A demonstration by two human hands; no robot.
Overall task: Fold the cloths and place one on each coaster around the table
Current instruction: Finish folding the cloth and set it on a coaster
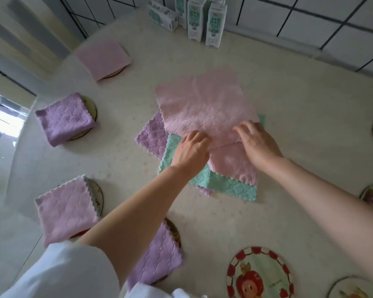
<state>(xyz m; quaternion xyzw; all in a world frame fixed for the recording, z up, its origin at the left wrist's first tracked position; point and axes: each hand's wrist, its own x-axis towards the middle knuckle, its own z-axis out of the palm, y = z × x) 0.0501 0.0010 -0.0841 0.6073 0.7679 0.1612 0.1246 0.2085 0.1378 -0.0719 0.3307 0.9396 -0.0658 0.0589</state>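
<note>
Pink cloth — long axis pointing away, left hand and right hand, fingers pinching its fold

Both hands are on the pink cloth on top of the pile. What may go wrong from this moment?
1. The pink cloth lies on the green cloth and a purple cloth, so lifting it may drag those along.
2. The left hand and right hand hold it close together at one edge; the fold may come out crooked.
3. The left forearm passes over the folded purple cloth on the near coaster and might nudge it off.
</note>
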